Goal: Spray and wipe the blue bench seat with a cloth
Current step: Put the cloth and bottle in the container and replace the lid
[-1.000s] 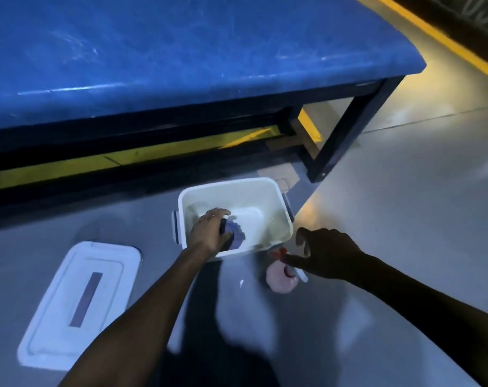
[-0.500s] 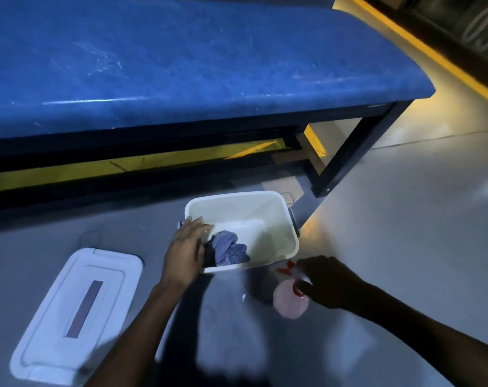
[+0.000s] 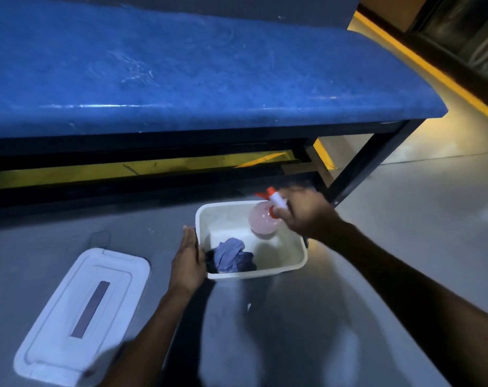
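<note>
- My right grip (image 3: 304,212) is clamped round the neck of the spray bottle (image 3: 262,223), held above the white tub (image 3: 293,263).
- My left grip (image 3: 188,261) lies flat and loose against the tub's side.
- The cloth (image 3: 229,256) lies crumpled inside the tub: soft, light, best pinched by a fold.
- The bottle looks light and slick, so the neck is the place to hold.
- The blue bench (image 3: 209,79) stands just beyond.

my left hand (image 3: 187,258) lies flat, fingers straight and together, forearm reaching up from below. my right hand (image 3: 307,212) is curled in a grip, its arm stretching in from the right.
</note>
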Demonstrator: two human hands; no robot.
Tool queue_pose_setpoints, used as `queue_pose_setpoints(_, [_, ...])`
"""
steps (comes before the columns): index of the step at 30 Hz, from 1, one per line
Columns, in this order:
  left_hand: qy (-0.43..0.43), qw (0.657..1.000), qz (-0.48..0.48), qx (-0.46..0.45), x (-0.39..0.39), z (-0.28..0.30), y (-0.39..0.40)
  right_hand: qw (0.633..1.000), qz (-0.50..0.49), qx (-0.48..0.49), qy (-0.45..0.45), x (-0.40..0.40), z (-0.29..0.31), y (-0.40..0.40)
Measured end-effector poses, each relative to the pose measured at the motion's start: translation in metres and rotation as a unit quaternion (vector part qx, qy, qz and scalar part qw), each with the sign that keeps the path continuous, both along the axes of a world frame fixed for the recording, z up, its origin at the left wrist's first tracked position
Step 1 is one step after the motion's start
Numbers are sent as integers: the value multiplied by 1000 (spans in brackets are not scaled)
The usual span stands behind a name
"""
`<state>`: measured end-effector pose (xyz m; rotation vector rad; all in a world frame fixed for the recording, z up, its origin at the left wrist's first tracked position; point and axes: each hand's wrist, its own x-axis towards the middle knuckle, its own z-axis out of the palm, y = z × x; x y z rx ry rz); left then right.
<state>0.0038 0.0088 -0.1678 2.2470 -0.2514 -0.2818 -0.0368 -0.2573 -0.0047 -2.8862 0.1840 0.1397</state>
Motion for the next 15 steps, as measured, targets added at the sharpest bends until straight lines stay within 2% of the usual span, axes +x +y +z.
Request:
queue_pose_setpoints(4, [52,996,43,-54,4,-6,-1,980,64,-170,85,28,-48,37])
queue_pose_setpoints(6, [82,992,65,-66,5,-4,-2,967,85,-209,120,30,-70,48])
queue_pose_setpoints(11, [147,973,82,-160,1,1,6,971,93,-202,84,30,-95,62])
queue_pose_setpoints(13, [177,953,145,-200,1,1,21,972,94,-198,82,31,-96,71])
queue_pose_setpoints(15, [135,937,249,-206,0,-5,52,976,97,-164,108,33,-97,85])
